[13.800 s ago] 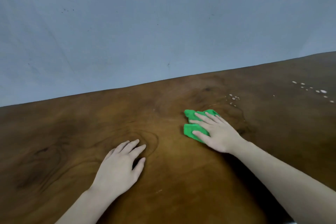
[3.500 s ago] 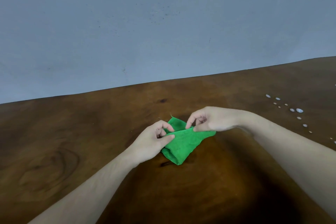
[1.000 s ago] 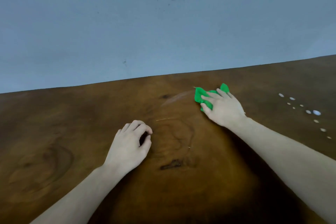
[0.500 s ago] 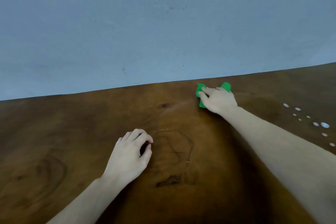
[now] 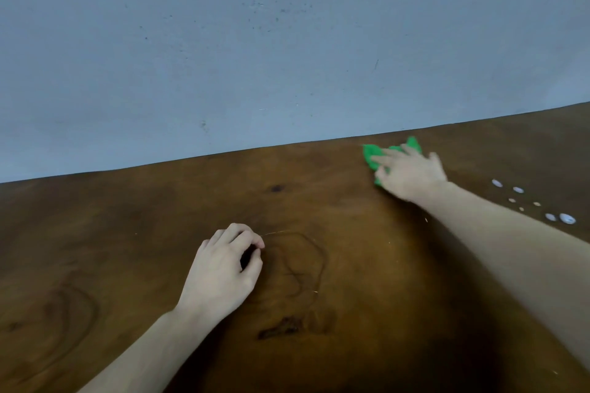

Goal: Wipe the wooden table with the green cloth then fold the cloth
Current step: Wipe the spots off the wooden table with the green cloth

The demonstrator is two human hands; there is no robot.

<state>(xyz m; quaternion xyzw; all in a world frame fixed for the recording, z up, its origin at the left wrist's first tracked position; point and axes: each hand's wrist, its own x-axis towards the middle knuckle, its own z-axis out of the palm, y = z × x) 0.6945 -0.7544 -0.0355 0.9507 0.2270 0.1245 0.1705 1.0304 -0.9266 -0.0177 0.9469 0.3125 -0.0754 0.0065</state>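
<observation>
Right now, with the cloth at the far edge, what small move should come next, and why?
Probably slide the right hand, pressing the green cloth, rightward toward the white droplets: they sit unwiped on the wooden table, beside that forearm.

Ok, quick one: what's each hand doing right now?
Left hand: curled loosely, resting on the wooden table, holding nothing.
Right hand: fingers flat, pressing the green cloth.

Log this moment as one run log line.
phase: wiping | right hand: presses green cloth on wooden table near far edge | left hand: curled, rests on table | droplets: unwiped | fold: not done
</observation>
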